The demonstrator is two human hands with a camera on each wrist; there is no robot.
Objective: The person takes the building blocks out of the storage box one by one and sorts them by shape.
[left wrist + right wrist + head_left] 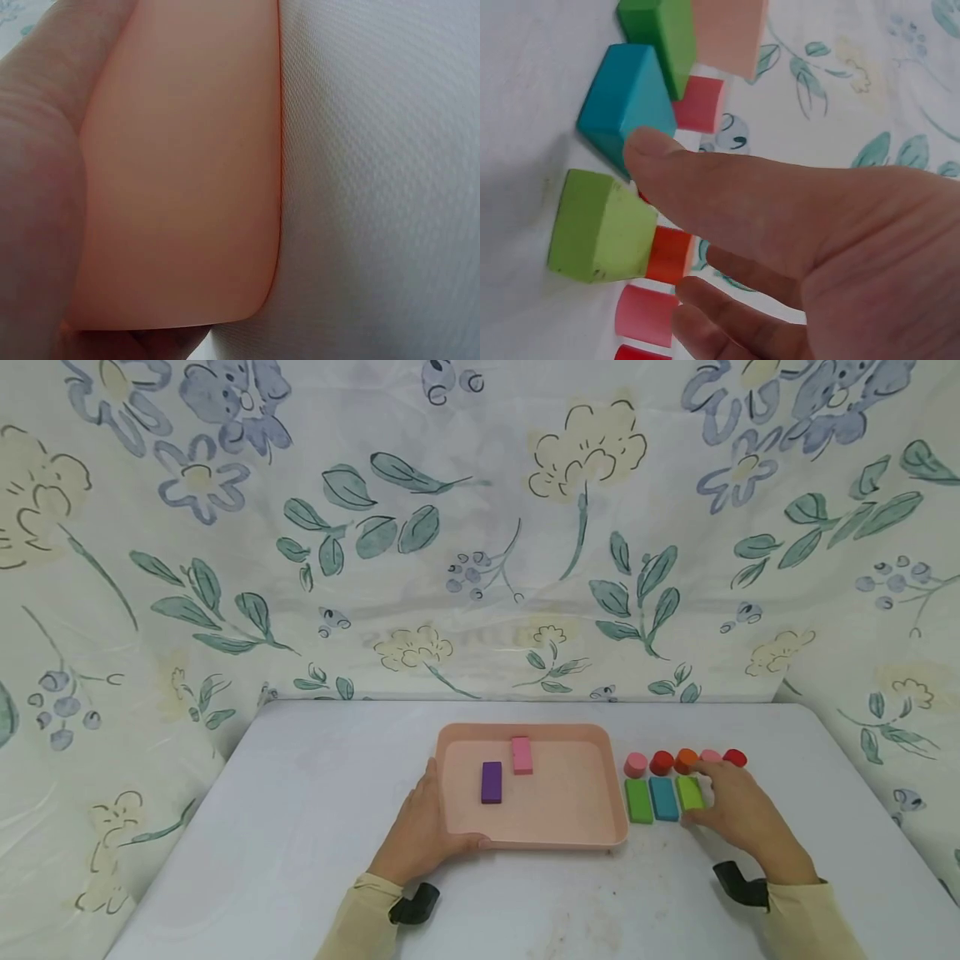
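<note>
My left hand (420,827) grips the near-left corner of a peach tray (555,843), thumb along the front edge and fingers along the left side. In the left wrist view, the tray's smooth wall (180,187) fills the middle. Inside the tray lie a purple block (491,782) and a pink block (522,756). My right hand (738,810) hovers over a lime-green block (689,794), thumb at its near end and fingers toward its far end. Beside it stand a blue block (622,90) and a green block (639,801). No firm grasp shows there.
Behind the blocks runs a row of short cylinders: a pink cylinder (635,765), a red cylinder (662,763), an orange cylinder (686,761), and further pink and red ones partly behind my right hand. A floral cloth (480,527) hangs behind the white table (330,752).
</note>
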